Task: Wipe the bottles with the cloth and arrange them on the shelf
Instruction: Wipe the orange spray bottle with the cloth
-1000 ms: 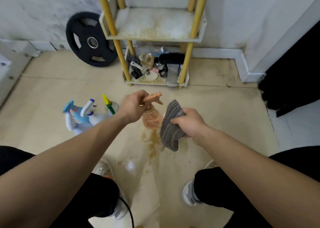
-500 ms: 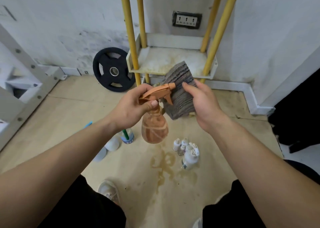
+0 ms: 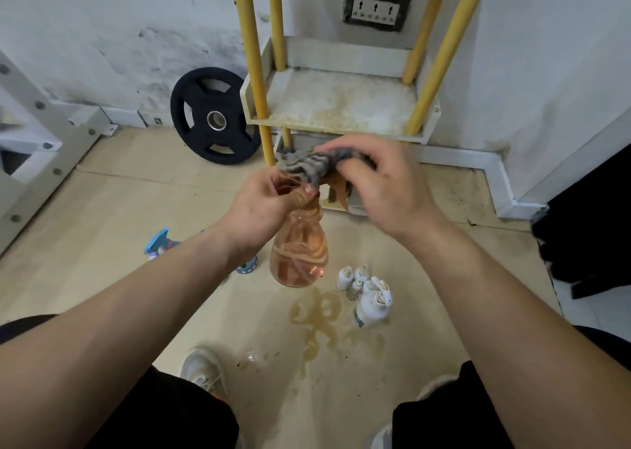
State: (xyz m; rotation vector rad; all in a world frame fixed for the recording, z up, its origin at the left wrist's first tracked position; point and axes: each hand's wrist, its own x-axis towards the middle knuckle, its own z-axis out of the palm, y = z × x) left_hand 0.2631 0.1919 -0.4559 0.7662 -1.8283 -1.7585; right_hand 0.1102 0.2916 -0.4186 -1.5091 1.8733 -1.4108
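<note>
Item: orange spray bottle [image 3: 298,254], held in air before shelf [image 3: 341,107], neck clamped by left hand [image 3: 263,206] fingers. Right hand [image 3: 386,189] fingers curled round cloth [image 3: 307,163], pressed on its trigger head. Step: wiping top. Next, likely: wipe body, set on shelf tier.

bottle [image 3: 298,254]: clear glossy plastic | cloth [image 3: 307,163]: grey ribbed fabric

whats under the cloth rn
The bottle's orange spray head. Only its trigger tip shows below the cloth; the right hand and cloth cover the nozzle.
</note>
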